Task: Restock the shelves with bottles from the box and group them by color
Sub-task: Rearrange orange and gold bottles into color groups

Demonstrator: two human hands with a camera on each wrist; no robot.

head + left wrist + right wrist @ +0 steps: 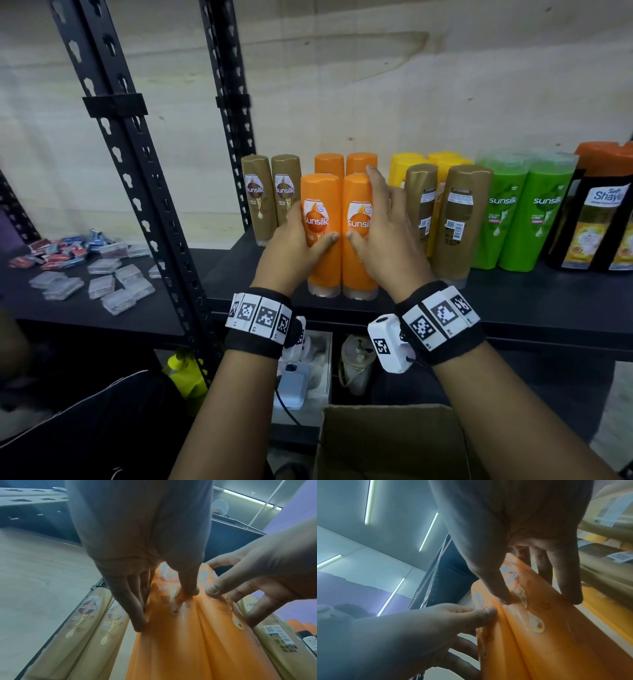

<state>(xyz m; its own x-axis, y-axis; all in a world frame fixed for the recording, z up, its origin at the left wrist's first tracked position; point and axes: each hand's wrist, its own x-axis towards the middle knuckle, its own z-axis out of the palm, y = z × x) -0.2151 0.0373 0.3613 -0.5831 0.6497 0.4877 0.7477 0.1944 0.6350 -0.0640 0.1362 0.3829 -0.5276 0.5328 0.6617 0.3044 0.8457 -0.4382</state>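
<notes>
Two orange Sunsilk bottles stand side by side at the front of the black shelf [513, 301]. My left hand [305, 236] grips the left orange bottle [322, 205], thumb across its label and fingers round its left side. My right hand [373, 219] grips the right orange bottle [356, 205] the same way, from the right. The thumbs nearly meet at the seam between the two. The left wrist view shows my left hand [165, 609] on its bottle [168, 649]. In the right wrist view my right hand [538, 599] is on the right bottle [556, 642]. Two more orange bottles [329, 164] stand behind.
Two brown bottles [258, 198] stand left of the orange group. Two brown bottles [459, 222], backs outward, stand right, in front of yellow ones [407, 161]. Green bottles [500, 212] and dark orange-capped bottles [596, 212] follow. A cardboard box [387, 442] sits below. A black upright [137, 188] borders the left.
</notes>
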